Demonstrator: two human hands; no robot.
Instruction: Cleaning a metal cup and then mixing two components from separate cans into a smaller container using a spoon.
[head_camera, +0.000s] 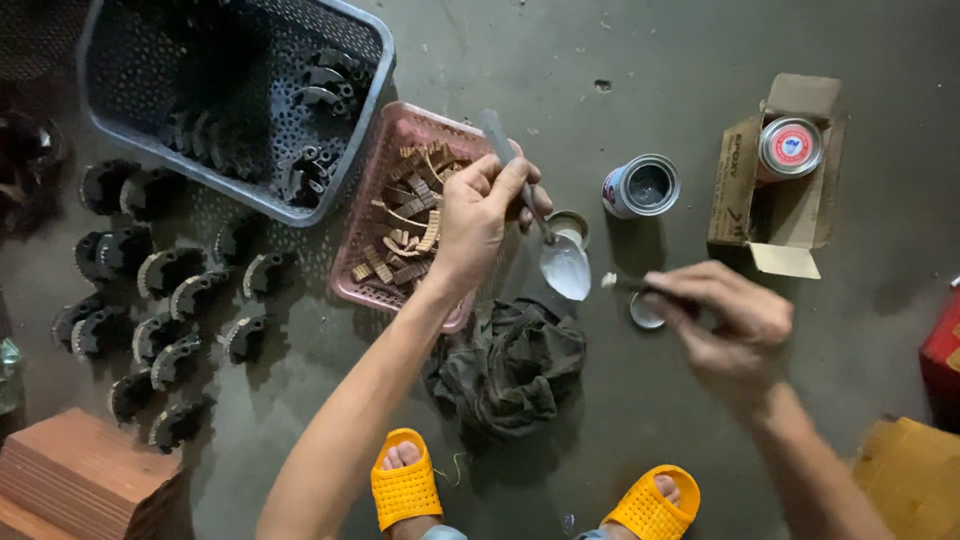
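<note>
My left hand (482, 212) grips the handle of a metal spoon (561, 260), whose bowl hangs tilted above the floor with pale paste in it. My right hand (728, 322) holds a thin dark stick (622, 284); its white-tipped end sits just right of the spoon bowl. An open small tin (642, 186) stands behind the spoon. Two round lids lie on the floor, one (570, 226) behind the spoon and one (645, 314) beside my right fingers.
A pink basket (368, 215) holds brown curved strips. A grey crate (215, 180) and the floor at left (170, 300) carry several dark curved metal parts. A cardboard box (780, 180) holds a sealed tin. A dark rag (510, 365) lies near my yellow sandals (405, 482). Bricks (80, 480) sit lower left.
</note>
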